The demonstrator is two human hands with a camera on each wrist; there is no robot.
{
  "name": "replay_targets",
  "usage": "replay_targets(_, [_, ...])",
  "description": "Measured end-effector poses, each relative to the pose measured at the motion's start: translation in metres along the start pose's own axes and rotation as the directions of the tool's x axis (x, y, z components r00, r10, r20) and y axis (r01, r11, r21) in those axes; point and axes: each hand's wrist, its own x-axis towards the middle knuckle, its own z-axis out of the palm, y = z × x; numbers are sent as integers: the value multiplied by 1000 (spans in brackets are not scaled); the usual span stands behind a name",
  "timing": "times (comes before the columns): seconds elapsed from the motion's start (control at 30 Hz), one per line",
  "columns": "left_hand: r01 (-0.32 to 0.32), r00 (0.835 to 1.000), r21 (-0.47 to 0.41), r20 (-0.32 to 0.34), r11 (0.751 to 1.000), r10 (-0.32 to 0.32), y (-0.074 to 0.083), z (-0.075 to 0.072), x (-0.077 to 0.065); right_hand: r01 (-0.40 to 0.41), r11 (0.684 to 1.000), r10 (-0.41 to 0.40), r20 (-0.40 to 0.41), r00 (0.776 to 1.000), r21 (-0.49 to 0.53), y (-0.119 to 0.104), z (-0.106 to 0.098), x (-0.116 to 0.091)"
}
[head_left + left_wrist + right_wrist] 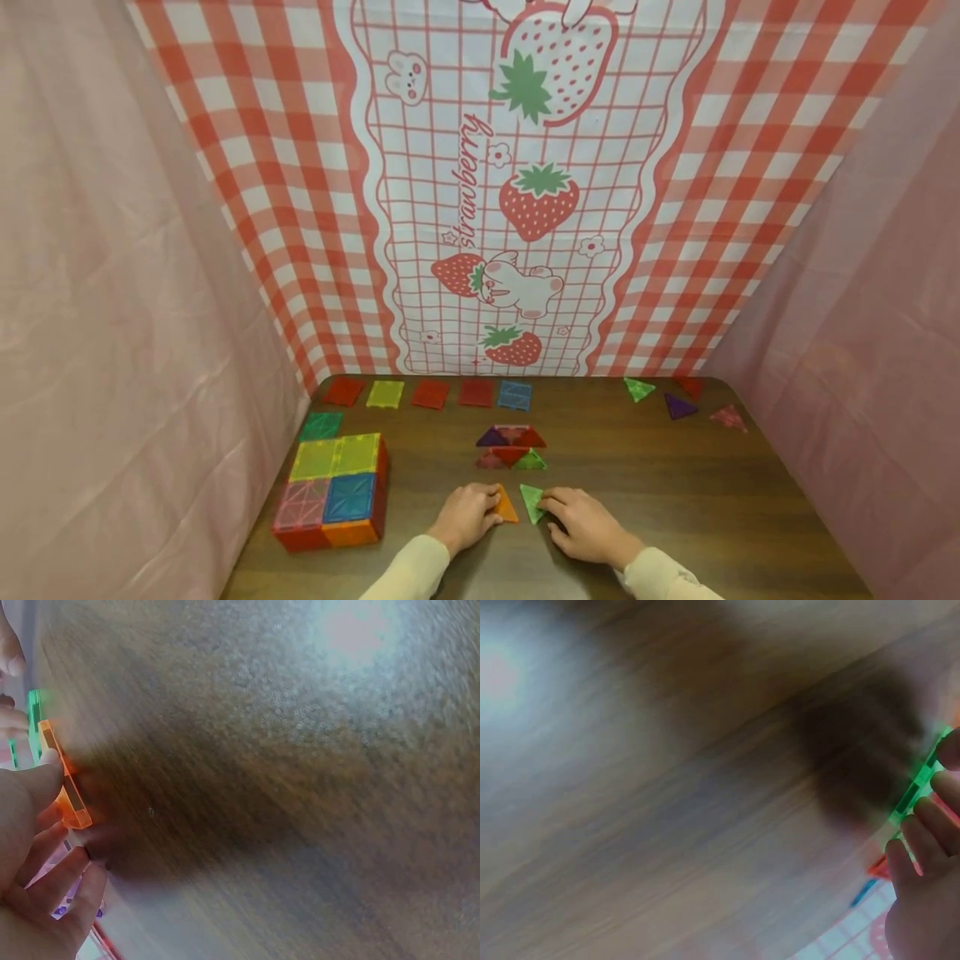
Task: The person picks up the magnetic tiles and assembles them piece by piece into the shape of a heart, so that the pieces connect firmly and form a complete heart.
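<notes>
Nearest, over the table [675,492]: left hand [465,515] with thumb and fingers closed to a pinch on an orange triangle [507,507]. Right hand [587,525] to match, fingers bent in on a green triangle [531,500]; its thumb's hold is hard to make out. The two tiles stand just apart, between the hands, their facing edges not parallel.

Main worry here — a crooked meeting. If one tile is turned or tipped more than the other, the edges could catch at a corner or slide over each other. Fingertips sit close to the gap on the green side and might get in the way. A light pinch could also let a tile slip and drop flat.

Just beyond, two short strips of triangles, the nearer [510,456] and the farther [512,437]. A forward push with knuckles or a held tile could knock their joints out of line.

Off left, a block of squares [330,492], near enough that a wide left elbow might nudge it.

Far edge: a row of squares [431,394] and, rightward, four loose triangles [680,406] — out of reach of a small slip, probably safe.
</notes>
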Motion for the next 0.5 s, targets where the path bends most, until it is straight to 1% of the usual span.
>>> replay_targets(0.1, [11, 1000, -2, 16, 1000, -10, 0, 1, 0, 22, 1000, -22, 8, 1000, 6, -10, 2, 8])
replay_targets(0.17, [6, 1000, -3, 22, 1000, -6, 1, 2, 1, 26, 1000, -26, 4, 1000, 12, -14, 5, 11])
replay_targets(0.23, [2, 1000, -8, 25, 1000, -1, 1, 2, 3, 20, 1000, -20, 0, 1000, 21, -16, 6, 12])
replay_targets(0.33, [-3, 1000, -8, 14, 1000, 4, 1, 3, 4, -1, 1000, 1, 0, 1000, 31, -18, 6, 13])
replay_targets(0.4, [-2, 1000, -2, 9, 1000, 2, 1, 4, 5, -14, 999, 13, 14, 1000, 38, -19, 6, 13])
replay_targets(0.5, [-17, 1000, 25, -2, 1000, 17, 0, 5, 4, -29, 998, 27, 39, 999, 53, -20, 6, 14])
